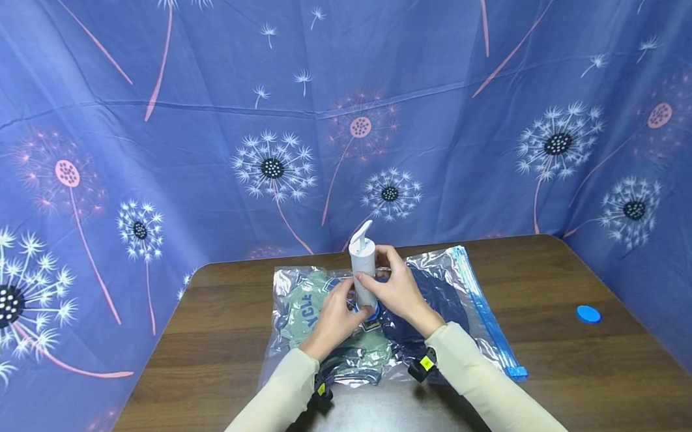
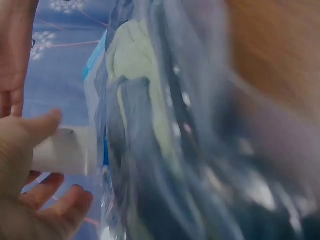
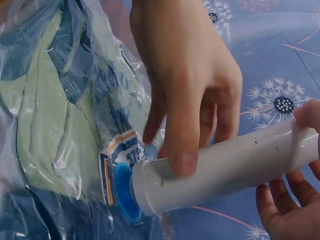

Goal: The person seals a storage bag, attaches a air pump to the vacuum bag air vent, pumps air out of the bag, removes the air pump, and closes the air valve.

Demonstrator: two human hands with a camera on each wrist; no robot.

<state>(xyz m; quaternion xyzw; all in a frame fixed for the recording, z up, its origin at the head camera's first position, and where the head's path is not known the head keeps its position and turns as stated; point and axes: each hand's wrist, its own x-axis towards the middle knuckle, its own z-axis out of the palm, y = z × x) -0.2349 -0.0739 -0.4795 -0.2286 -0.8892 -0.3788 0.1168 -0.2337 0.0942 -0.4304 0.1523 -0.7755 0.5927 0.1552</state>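
A white hand pump (image 1: 363, 267) stands upright over the blue valve ring (image 3: 127, 192) of a clear vacuum storage bag (image 1: 425, 264). My right hand (image 1: 401, 290) grips the pump's cylinder, its thumb on the near side and fingers curled behind. Lower down, around the pump's base, my left hand (image 1: 339, 315) holds it between thumb and fingers. Inside the bag lie a folded green garment with dark lettering (image 1: 306, 306) and navy clothing (image 1: 435, 296). The pump's white handle (image 1: 361, 231) sticks up at a tilt, untouched by either hand.
A blue zip strip (image 1: 486, 313) runs down the bag's right side, with a blue slider (image 1: 516, 371) at its near end. A round blue cap (image 1: 588, 314) lies on the wooden table (image 1: 566, 374) at the right. Patterned blue cloth (image 1: 453, 138) hangs behind.
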